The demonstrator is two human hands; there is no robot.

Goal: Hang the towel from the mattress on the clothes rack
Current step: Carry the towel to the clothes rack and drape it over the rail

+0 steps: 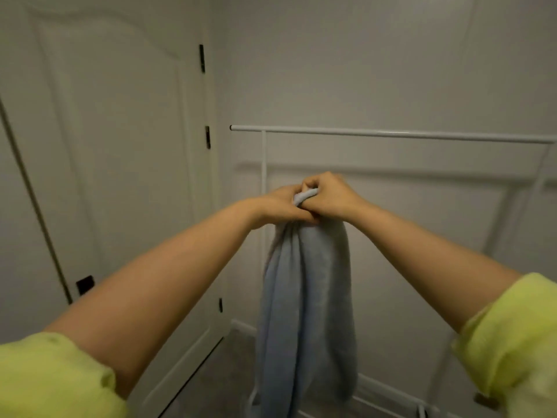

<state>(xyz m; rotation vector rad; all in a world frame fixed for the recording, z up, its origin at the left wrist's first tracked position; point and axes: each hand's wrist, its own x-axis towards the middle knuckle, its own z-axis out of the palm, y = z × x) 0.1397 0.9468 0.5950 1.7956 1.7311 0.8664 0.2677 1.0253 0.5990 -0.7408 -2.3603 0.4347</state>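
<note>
1. Holding up a soft, light blue towel [304, 297], both bare hands are pressed together in the middle of the view.
2. The left hand [278, 208] has its fingers curled tight around the bunched top of the towel.
3. The right hand [327, 196] is touching the left hand, and its fingers are clenched over the same bunch of cloth.
4. A small roll of the towel pokes out between the two hands.
5. The rest of the towel hangs straight down from the hands in long folds and goes out of view at the bottom.
6. The towel is in the air, in front of a thin white metal clothes rack [391, 134].
7. The towel is lower than the rack's long top bar and is not on it.
8. One thin upright pole of the rack runs down just behind the left hand.
9. The rack stands close to a plain white wall [376, 61] with raised panel strips.
10. A white door [105, 140] with black hinges is on the left side.
11. Both arms are bare from the wrists up, and rolled yellow-green sleeves [51, 378] show at the bottom corners.
12. The floor near the bottom looks grey, but it is too blurry to tell more.
</note>
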